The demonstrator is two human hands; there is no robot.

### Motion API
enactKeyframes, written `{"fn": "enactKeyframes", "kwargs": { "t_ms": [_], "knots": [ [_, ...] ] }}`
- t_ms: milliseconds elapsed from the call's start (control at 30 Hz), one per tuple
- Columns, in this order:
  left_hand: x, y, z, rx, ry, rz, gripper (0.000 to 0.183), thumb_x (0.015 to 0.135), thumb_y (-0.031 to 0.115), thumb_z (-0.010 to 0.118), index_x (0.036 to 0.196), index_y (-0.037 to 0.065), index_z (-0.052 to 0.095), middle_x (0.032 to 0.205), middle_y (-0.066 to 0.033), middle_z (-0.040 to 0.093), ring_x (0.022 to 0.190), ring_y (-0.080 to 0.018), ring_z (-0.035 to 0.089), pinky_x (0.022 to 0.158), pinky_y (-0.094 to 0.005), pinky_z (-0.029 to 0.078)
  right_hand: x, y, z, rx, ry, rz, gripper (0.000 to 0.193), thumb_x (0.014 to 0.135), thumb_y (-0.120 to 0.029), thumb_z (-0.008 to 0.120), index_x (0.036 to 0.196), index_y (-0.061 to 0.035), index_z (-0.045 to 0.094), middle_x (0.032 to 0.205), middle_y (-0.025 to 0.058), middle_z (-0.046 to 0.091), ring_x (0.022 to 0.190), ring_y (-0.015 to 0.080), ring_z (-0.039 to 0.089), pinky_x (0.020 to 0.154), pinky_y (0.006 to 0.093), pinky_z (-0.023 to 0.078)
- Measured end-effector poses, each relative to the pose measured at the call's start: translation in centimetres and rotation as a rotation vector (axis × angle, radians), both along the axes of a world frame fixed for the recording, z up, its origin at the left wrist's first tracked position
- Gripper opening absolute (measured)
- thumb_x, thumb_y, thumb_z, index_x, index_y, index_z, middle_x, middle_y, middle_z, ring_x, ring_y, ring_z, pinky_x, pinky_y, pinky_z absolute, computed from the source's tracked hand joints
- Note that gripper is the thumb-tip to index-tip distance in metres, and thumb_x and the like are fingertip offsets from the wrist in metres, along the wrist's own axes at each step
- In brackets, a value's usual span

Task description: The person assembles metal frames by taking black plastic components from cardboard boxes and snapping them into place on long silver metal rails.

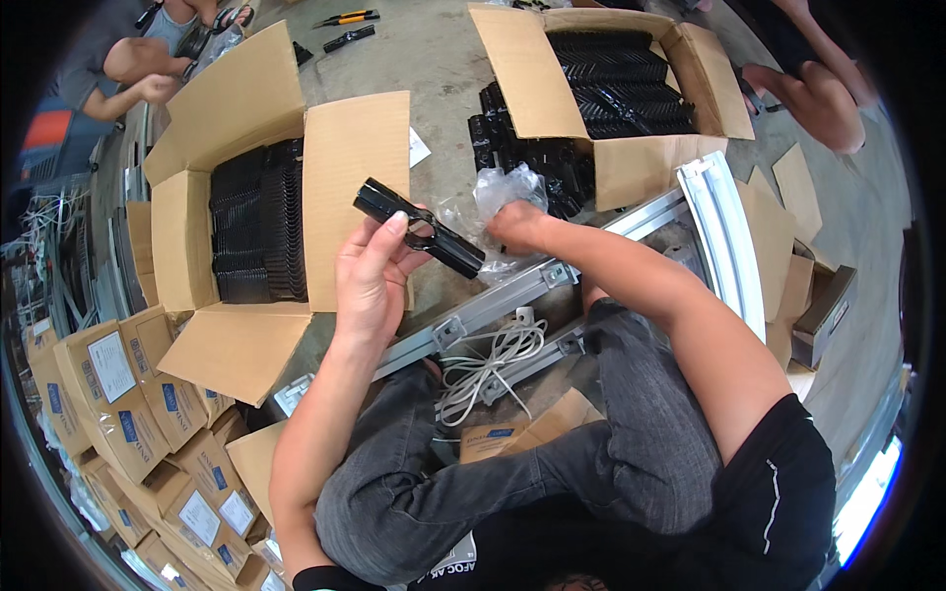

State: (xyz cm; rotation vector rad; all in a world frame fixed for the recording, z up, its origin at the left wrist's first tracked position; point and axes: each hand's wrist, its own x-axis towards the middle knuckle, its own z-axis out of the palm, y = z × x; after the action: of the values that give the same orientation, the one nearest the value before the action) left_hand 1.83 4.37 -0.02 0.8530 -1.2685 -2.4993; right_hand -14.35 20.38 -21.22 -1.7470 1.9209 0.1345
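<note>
My left hand is raised in front of me, thumb and fingers closed on a long, glossy black channel-shaped part. The part slants down to the right and has a cut-out near its middle. To its right, my right hand is closed against a crumpled clear plastic bag, its fingertips mostly hidden. Just beyond that hand lies a heap of similar black parts on the floor. An open carton at the left holds tightly stacked black pieces.
A second open carton of black parts stands far right. Silver metal rails cross before my knees, with a coiled white cable beside them. Closed cardboard boxes are piled at left. Other people sit at the far left and far right.
</note>
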Motion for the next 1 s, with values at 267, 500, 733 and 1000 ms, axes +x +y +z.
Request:
{"fn": "enactKeyframes", "kwargs": {
  "t_ms": [267,500,733,1000],
  "knots": [
    [1.1,-0.7,-1.6,0.059,-0.045,-0.008,0.017,0.096,0.019,0.067,0.109,0.007,0.066,0.109,-0.0083,0.071,0.097,-0.0170,0.070,0.083,-0.0360,0.059,-1.1,-0.2,-1.7,0.022,0.074,0.133,0.017,0.076,-0.016,0.067,0.088,-0.0060,0.074,0.092,0.0169,0.074,0.087,0.0322,0.073,0.075,0.0436,0.059],
    [1.8,-1.1,-1.8,0.048,-0.055,-0.007,0.017,0.096,0.017,0.066,0.109,0.006,0.066,0.103,-0.0073,0.072,0.096,-0.0176,0.071,0.079,-0.0333,0.060,-1.3,-1.0,-2.4,-0.136,-0.154,-0.452,0.016,0.080,-0.009,0.063,0.092,-0.0007,0.071,0.095,0.0211,0.072,0.087,0.0355,0.071,0.075,0.0426,0.056],
    [1.7,-1.0,-1.6,0.058,-0.062,-0.052,0.019,0.096,0.018,0.066,0.110,0.005,0.066,0.104,-0.0075,0.072,0.096,-0.0171,0.070,0.080,-0.0332,0.059,-4.9,0.4,-0.1,0.097,-1.227,-0.843,0.017,0.086,-0.010,0.061,0.100,-0.0016,0.067,0.088,0.0077,0.067,0.072,0.0169,0.066,0.063,0.0296,0.052],
    [0.9,-0.8,-2.0,0.030,-0.096,-0.064,0.020,0.097,0.019,0.066,0.111,0.005,0.065,0.104,-0.0071,0.071,0.096,-0.0162,0.069,0.082,-0.0333,0.059,-4.1,2.4,5.2,0.122,-1.884,-1.182,0.018,0.096,-0.018,0.056,0.095,-0.0017,0.066,0.085,0.0060,0.064,0.065,0.0135,0.059,0.051,0.0256,0.043]
  ]
}}
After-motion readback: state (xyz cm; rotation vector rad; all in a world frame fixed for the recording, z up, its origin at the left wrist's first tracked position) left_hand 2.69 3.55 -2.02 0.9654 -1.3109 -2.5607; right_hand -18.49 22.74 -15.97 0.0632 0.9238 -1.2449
